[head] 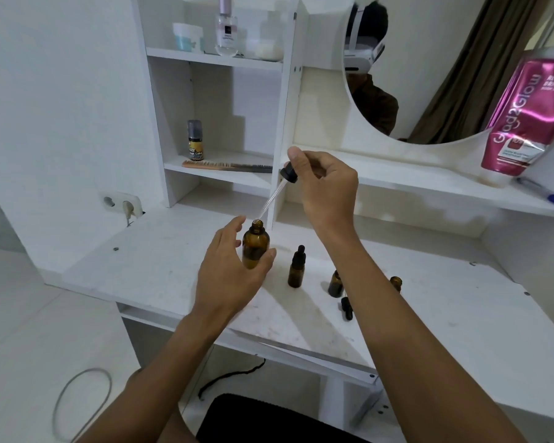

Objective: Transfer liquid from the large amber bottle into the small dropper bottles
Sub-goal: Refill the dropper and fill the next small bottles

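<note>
While left hand (227,276) fingers curl round big bottle (256,251), upright, base hidden | right hand (327,183) fingers pinch dropper (288,174), tip at bottle mouth | capped small bottle (297,270) just right on worktop (461,314) | open small bottles (335,284) beyond

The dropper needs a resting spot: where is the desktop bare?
Bare desktop left of the large amber bottle, toward the wall socket, and right of the rightmost small bottle. Crowded between: three small bottles and a loose black cap.
</note>
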